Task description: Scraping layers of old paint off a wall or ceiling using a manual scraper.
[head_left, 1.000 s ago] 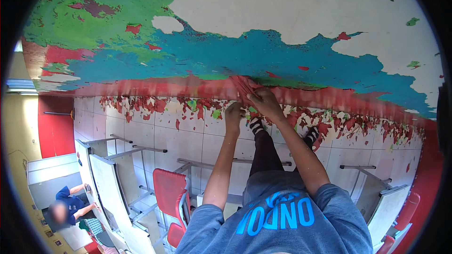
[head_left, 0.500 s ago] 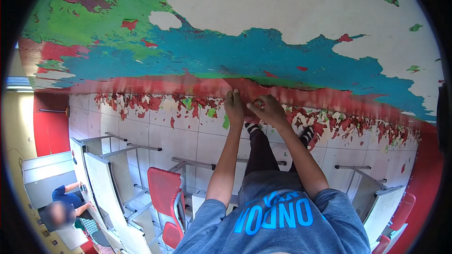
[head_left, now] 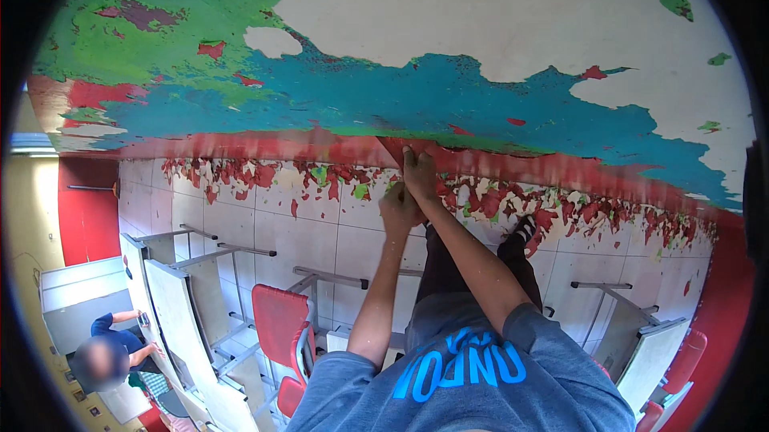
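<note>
A loose sheet of red paint (head_left: 392,146) hangs from the lower part of the wall (head_left: 360,100), beneath its blue and green paint. My right hand (head_left: 420,174) is closed on the sheet, fingertips near its upper part. Just below and to the left, my left hand (head_left: 400,208) is closed close against my right wrist. What sits inside the left fingers is hidden. Bare whitish patches show higher on the wall.
Red, green and whitish paint flakes (head_left: 561,212) litter the tiled floor (head_left: 276,228) along the wall. My sandalled foot (head_left: 522,230) stands among them. Behind are a red chair (head_left: 280,324) and tables on their sides (head_left: 180,316). Far left, another person (head_left: 116,344) sits.
My right hand has moved left and up onto the paint sheet. My left hand has dropped from the sheet to just below the right hand.
</note>
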